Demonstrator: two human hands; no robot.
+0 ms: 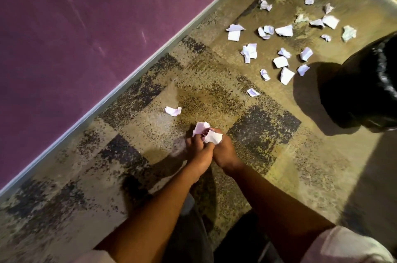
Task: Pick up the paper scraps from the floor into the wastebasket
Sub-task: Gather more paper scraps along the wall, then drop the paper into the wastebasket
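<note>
While both hands meet low over the carpet (150, 176), the left hand (196, 151) and the right hand (223, 151) press side by side, fingers curled round a small wad of paper scraps (207, 132) pinched between them. One loose scrap (173, 110) lies just beyond the hands, toward the purple wall (75, 26). Most of the scattered scraps (283, 48) lie well beyond the hands, close beside the wastebasket (361, 90), which stands off to the right with a glossy black liner. Judged by their crumpled look, the scraps should be very light, soft and easily crushed, not fragile; a pinch at any raised fold or edge should lift one, and several ought to bunch into one fist. No writing, brand or label can be read on the paper or the basket.
</note>
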